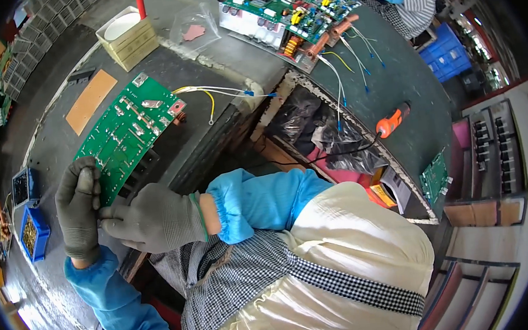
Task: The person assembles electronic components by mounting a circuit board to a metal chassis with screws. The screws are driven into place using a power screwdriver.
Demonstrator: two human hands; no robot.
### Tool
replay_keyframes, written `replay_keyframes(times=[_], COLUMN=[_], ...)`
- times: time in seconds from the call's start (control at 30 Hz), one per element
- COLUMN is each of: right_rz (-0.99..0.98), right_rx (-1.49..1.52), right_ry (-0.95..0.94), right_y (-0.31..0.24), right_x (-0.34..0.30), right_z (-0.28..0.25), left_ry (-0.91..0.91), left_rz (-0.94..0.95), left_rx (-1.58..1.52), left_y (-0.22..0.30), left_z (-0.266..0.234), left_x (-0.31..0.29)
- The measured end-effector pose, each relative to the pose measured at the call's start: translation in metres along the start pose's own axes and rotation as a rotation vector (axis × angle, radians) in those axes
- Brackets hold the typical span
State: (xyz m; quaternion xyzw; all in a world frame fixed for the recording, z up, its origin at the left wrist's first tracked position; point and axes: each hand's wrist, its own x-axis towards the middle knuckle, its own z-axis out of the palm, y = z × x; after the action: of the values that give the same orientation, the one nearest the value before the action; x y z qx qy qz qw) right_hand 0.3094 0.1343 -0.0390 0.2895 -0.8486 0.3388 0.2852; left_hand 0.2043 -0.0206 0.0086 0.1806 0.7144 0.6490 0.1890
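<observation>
A green circuit board (122, 136) is tilted over the dark bench, its soldered side facing up. White and yellow wires (212, 93) trail from its far right corner. At the near left corner, my left hand (79, 201), in a grey glove, pinches the board with thumb and fingers. My right hand (156, 218), gloved alike, reaches across to the same corner. Its fingers are bent and closed just below the board's near edge, close to my left fingers; what they hold, if anything, is hidden. Dark parts show under the board's right side.
Blue bins (34, 233) of small parts stand at left. Beyond the board lie a brown sheet (91, 101) and a cardboard box (127, 39). Several populated boards (301, 10) stand at the far side. An orange power tool (392, 121) lies right. Another person (403, 8) sits at far right.
</observation>
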Motion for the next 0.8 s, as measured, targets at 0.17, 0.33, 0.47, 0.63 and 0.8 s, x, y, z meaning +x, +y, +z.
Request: replay_keyframes(times=[0.17,0.33,0.47,0.63,0.8], right_rz=[-0.015,0.057,0.384,1.152,1.36], right_rx=[0.166,-0.212,-0.913,-1.74,-1.457], right_ry=[0.005,0.304,0.522,0.13,-0.158], right_y=[0.005,0.019,0.046,0.046,0.051], right_x=[-0.007,-0.031,-0.106,-0.282,-0.37], right_z=[-0.008,-0.106,-0.239,-0.39,-0.399], left_ry=[0.158,0.057,0.071,0.033,0.073], left_rz=[-0.007,-0.025,0.168,0.162,0.175], left_rx=[0.21,0.113,0.221,0.293,0.276], left_y=[0.002,-0.006,-0.016,-0.011,-0.006], left_z=[0.02,0.016,0.01,0.016,0.024], left_x=[-0.005,-0.008,-0.01,-0.004,-0.002])
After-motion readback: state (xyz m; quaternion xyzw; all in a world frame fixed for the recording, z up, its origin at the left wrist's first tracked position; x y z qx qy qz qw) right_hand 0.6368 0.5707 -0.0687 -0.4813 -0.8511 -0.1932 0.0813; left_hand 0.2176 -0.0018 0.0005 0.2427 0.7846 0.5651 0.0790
